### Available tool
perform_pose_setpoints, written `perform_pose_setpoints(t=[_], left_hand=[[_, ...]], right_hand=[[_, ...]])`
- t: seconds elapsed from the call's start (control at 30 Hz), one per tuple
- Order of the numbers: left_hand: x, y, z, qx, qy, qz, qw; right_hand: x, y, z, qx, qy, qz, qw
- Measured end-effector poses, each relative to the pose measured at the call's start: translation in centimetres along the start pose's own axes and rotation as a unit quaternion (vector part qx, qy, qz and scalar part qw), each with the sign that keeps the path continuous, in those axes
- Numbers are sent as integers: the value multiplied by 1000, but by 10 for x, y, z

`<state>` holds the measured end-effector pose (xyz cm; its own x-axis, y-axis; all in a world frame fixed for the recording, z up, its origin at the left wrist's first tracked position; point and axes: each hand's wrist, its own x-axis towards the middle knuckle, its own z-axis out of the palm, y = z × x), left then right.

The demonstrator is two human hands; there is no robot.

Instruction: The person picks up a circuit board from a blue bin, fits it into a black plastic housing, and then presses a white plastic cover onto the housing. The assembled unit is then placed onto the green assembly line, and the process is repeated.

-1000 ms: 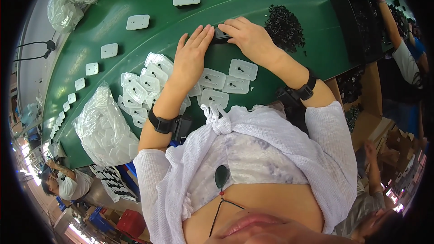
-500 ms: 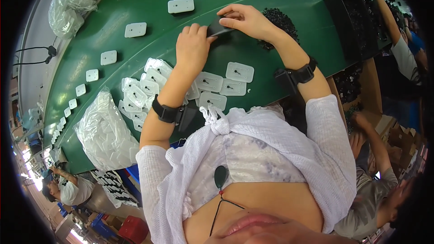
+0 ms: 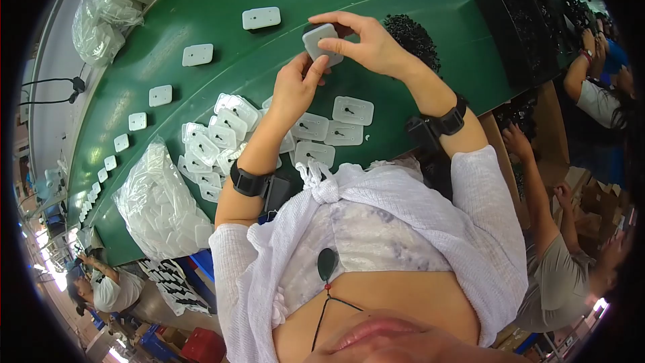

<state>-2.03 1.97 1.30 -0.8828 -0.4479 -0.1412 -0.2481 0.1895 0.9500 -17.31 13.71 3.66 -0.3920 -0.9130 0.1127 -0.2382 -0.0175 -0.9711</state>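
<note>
while both hands meet above the green table (image 3: 391, 117), the white-faced casing (image 3: 314, 38) is held between them, its long axis running from eleven to five o'clock. from the right hand (image 3: 375, 44) it lies toward nine o'clock; that hand is closed on it, thumb across the white face and fingers curled round behind its upper end. from the left hand (image 3: 294, 85) it lies toward one o'clock, the thumb meeting its lower end; the other fingers are partly hidden, so how firmly they grip i cannot tell. nearest it on the table, toward ten o'clock, is a white plastic casing (image 3: 261, 18). toward eight o'clock from the left hand is the pile of translucent covers (image 3: 201, 144); toward three o'clock from the right, the heap of small black parts (image 3: 414, 39).
</note>
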Motion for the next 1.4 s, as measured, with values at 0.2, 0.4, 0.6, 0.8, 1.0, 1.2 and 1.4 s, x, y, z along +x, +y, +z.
perform_pose_setpoints(t=[0.2, 0.4, 0.6, 0.8, 1.0, 1.2, 1.4], left_hand=[[-2, -17, -2, 23, 85, 91, 992], [-45, -3, -28, 74, 117, 135, 981], [-95, -9, -64, 168, 237, 161, 943], [-162, -19, -85, 198, 357, 123, 904], [-246, -70, -105, 281, 553, 36, 784], [-397, -195, -131, 201, 762, -143, 599], [-436, -290, -95, 174, 688, -300, 638]], right_hand=[[70, 23, -31, -249, 37, -78, 965], [136, 31, -58, -290, -199, -11, 936], [162, 52, -87, -226, -261, 86, 934], [161, 51, -96, -272, -214, 78, 935], [152, 38, -77, -349, -126, -37, 928], [83, -15, -5, -284, -126, -105, 945], [33, -32, 31, -253, -188, -168, 934]])
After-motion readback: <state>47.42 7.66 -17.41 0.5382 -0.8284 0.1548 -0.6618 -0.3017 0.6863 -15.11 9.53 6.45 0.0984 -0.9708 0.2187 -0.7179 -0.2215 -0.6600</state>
